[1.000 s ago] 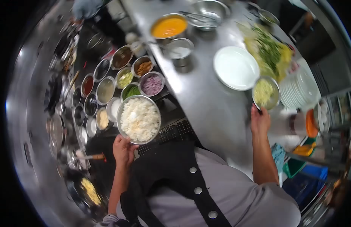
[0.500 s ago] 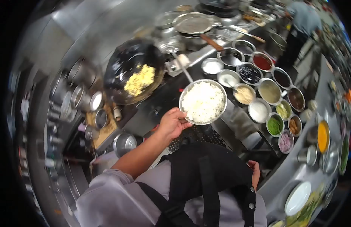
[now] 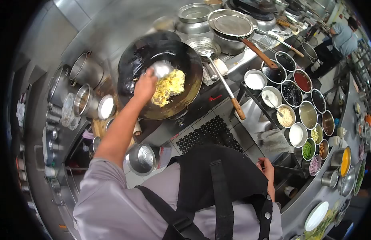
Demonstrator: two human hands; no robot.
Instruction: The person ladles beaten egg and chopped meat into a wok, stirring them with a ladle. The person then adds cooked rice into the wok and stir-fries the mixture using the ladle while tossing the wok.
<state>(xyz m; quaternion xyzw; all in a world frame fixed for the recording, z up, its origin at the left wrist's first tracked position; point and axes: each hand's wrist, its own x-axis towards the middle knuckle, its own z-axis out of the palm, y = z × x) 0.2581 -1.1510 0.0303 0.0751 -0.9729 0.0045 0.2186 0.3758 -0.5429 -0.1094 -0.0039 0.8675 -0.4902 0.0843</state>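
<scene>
My left hand (image 3: 145,85) reaches over the large black wok (image 3: 131,56), with its fingers closed on a shiny metal bowl (image 3: 162,69) smeared by motion. The bowl looks tilted; its contents cannot be made out. Just below and right of it, yellow scrambled egg (image 3: 169,88) lies in the wok. At the right side of my black apron (image 3: 221,172), my right hand (image 3: 266,169) hangs low, fingers loosely bent and apart, with nothing visible in it.
Right of the wok, a wooden-handled ladle (image 3: 225,86) rests across the counter edge. Several seasoning containers stand on the right, including a red sauce pot (image 3: 302,80) and a chopped greens pot (image 3: 308,149). Steel pots (image 3: 86,69) stand left. Another person (image 3: 341,42) works at the far right.
My left hand has carried the bowl, earlier full of white rice, left and away from me to above the wok. The camera view has shifted; my right hand stays beside the apron.
</scene>
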